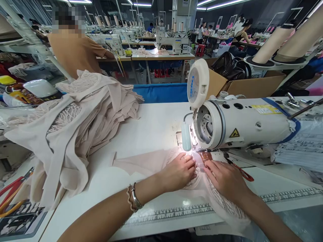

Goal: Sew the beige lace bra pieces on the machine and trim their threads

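L hand (pixel 181 170) lay w/ fingers bunched on the pale pink cloth (pixel 148 161), just beside the lit needle area; whether it pinched the cloth underneath, can't tell. R hand (pixel 224 178) had its fingers close together, tips on the same piece from the other side; grip hidden there too. Step in hand, by the look of it: guiding the edge at the sewing machine (pixel 249 121). Next move prob. called for light, even tension, edges flat, fingertips clear of the needle.

The cloth itself was thin, sheer & limp, spread flat to the left; a lace strip (pixel 222 198), openwork & stringy, ran down under R forearm. Machine: smooth white cylindrical arm, round cover swung open. Orange-handled scissors (pixel 243 172) sat near R hand. Nearer the table edge, a printed ruler (pixel 176 212) crossed the glossy white tabletop (pixel 153 124). Further left, a soft, floppy heap of matte pieces w/ lacy insets (pixel 101 111); far right, tapered thread cones (pixel 272 43). Bkgd: person in brown shirt (pixel 73 50), back turned.
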